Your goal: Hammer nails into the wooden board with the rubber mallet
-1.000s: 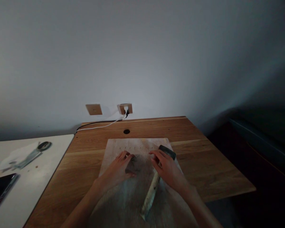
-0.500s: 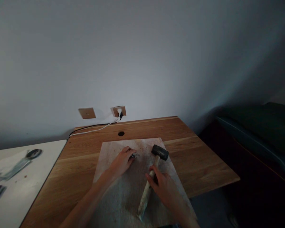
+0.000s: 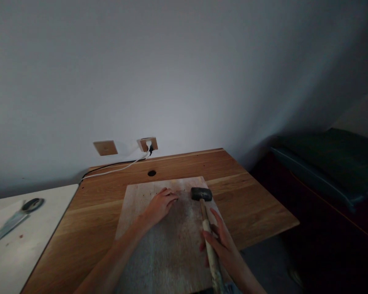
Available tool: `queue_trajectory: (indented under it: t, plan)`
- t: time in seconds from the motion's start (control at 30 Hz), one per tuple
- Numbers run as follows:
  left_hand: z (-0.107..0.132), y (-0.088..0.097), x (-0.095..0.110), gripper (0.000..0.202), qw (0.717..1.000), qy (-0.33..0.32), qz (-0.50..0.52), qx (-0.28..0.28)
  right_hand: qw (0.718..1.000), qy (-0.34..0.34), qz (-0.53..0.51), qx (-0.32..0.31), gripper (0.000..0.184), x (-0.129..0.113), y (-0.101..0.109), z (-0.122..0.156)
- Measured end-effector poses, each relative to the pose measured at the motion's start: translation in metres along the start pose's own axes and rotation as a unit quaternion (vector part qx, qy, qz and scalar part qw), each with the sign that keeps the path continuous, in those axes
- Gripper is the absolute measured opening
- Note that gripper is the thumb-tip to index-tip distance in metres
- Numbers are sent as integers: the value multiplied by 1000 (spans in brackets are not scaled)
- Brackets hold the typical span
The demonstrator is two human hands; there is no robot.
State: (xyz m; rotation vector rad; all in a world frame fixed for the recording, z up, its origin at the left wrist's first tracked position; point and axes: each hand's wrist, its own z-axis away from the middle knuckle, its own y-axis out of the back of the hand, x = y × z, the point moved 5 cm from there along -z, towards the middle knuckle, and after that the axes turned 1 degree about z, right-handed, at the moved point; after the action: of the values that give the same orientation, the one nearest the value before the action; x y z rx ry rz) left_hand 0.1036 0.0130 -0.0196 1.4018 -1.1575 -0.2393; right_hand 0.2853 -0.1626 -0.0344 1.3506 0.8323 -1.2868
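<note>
My right hand (image 3: 222,245) is around the pale, worn handle of a mallet (image 3: 201,194), thumb on top and index finger lifted off. The black mallet head is near the far right corner of a whitish board (image 3: 171,253), and its handle slants back toward me. On the board's far part rests my left hand (image 3: 162,205), fingers curled and closed. Whatever they pinch is small and mostly hidden; I cannot make out its kind. Small dark holes or specks show in the board beyond that hand.
Under the board is a wooden table (image 3: 257,204) with a round cable hole (image 3: 151,173). Cables (image 3: 116,170) run to a wall socket (image 3: 148,144). A white table (image 3: 46,228) on the left holds a roll of tape (image 3: 33,205). A dark green cushion (image 3: 325,163) is at right.
My right hand has moved right and nearer me, and the mallet has swung more upright in view. The small shiny metal piece at my left fingertips is now mostly covered. The view has shifted slightly.
</note>
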Motion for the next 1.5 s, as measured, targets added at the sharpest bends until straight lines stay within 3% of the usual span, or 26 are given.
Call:
queue_trajectory:
  t: [0.07,0.13,0.23,0.47,0.63,0.8,1.0,1.1,1.17,1.3,1.4,1.5]
  plan:
    - [2,3,1,25,1000,-7,-15,1,990,-79,-116,-27,84,12,-7,7]
    - [3,6,2,22,999,-14,-47,-3,982,-90,-168,-7,80,14,-9,9]
    - [2,8,9,18,990,-46,-130,-31,983,-71,-166,29,72,5,-8,10]
    - [-9,6,29,13,956,-145,-247,-61,982,-91,-156,61,78,-12,-8,13]
    - [-6,8,31,10,959,-165,-224,-49,979,-88,-171,62,75,-2,-6,12]
    - [3,5,25,13,965,-139,-215,-58,982,-72,-168,47,67,14,-3,8]
    - [6,1,40,21,961,-158,-220,-51,981,-97,-164,38,60,27,-2,4]
    - [15,20,34,24,988,-109,-114,1,978,-136,-158,32,53,33,-1,5]
    - [30,43,15,27,997,-35,-10,64,976,-154,-149,31,55,35,0,6]
    - [81,76,-34,18,976,106,92,166,983,-149,-97,55,61,24,0,9]
    - [114,72,-53,13,967,166,104,163,990,-113,-61,59,60,8,-4,9]
    - [129,60,-54,13,959,185,119,180,993,-89,-50,54,60,2,-6,4]
